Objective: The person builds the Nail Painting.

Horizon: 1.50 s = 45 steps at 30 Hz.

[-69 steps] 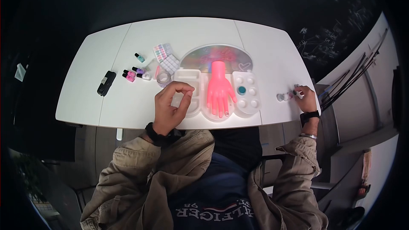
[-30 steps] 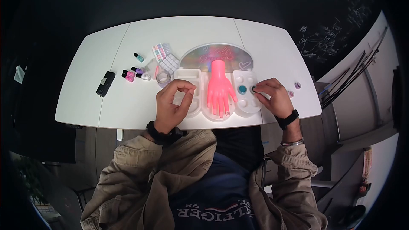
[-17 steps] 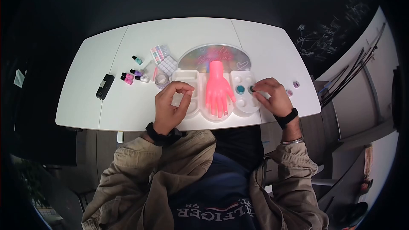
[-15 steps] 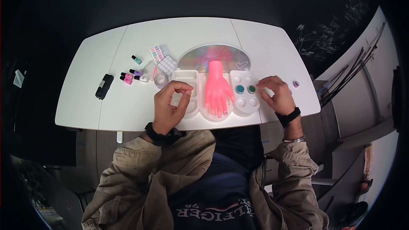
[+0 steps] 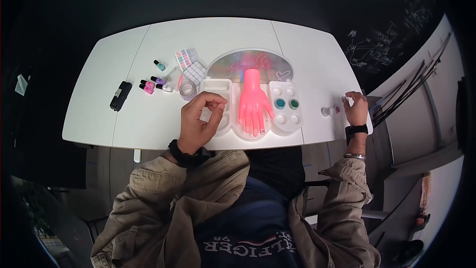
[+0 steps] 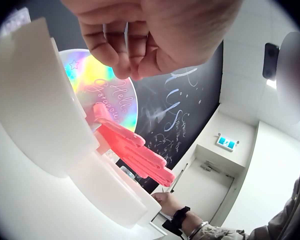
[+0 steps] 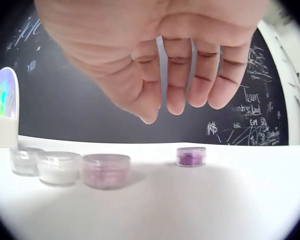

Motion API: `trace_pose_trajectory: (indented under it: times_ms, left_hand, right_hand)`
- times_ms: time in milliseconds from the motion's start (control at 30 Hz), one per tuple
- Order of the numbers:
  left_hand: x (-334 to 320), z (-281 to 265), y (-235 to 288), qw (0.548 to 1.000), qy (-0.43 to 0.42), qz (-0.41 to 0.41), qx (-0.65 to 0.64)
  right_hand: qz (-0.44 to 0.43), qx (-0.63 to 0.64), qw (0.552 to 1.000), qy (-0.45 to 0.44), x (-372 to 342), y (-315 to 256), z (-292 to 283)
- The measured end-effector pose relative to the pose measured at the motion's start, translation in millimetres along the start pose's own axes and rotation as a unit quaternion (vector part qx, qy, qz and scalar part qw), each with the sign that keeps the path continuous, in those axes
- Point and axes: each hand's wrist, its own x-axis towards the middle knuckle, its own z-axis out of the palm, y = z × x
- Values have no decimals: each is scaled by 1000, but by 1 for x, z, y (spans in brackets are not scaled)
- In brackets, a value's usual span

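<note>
My left hand [image 5: 199, 123] hovers over the left section of a white tray [image 5: 216, 83], fingers loosely bent, thumb near the index finger, holding nothing visible. My right hand [image 5: 356, 111] is at the table's right side. In the right wrist view, the right hand [image 7: 165, 65] hangs above the table with fingers pointing down and nothing between them. Below it are a purple jar [image 7: 191, 157], a pink jar [image 7: 106, 172] and a white jar [image 7: 59, 169]. A blue jar [image 5: 280, 103] and a green jar [image 5: 294, 104] sit side by side in the tray's right section.
A pink model hand [image 5: 254, 101] lies mid-tray before an iridescent panel [image 5: 267, 64]. Farther left are a tape roll [image 5: 188, 90], nail sheets [image 5: 187, 59], several polish bottles [image 5: 147, 87], a teal bottle [image 5: 159, 65] and a black case [image 5: 121, 96].
My right hand carried the green jar to the tray, let it go in a well, and moved back to the right side of the table. My left hand stays nearly still.
</note>
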Motion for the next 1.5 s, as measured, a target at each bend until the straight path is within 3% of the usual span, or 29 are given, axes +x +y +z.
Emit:
trace_pose_trajectory:
  times_ms: [200, 400, 600, 800, 1000, 1200, 1500]
  left_hand:
    - [0, 0, -1, 1000, -6, -3, -5]
    - [-1, 1, -3, 1000, -11, -5, -2]
    - [-1, 0, -3, 1000, -12, -8, -5]
    - [0, 0, 1, 1000, -7, -6, -4]
    - [0, 0, 1, 1000, -10, 3, -2]
    - [1, -2, 1, 1000, -8, 9, -2]
    - [2, -3, 5, 1000, 3, 10, -1]
  right_hand:
    - [59, -37, 997, -27, -8, 31, 11]
    - [11, 8, 1000, -13, -14, 35, 21]
    - [83, 0, 996, -40, -12, 32, 20]
    - [7, -1, 1000, -2, 1, 18, 7]
    - [-89, 98, 990, 48, 18, -69, -21]
    - [-170, 181, 969, 5, 13, -154, -28]
    - [-228, 198, 950, -76, 6, -198, -13]
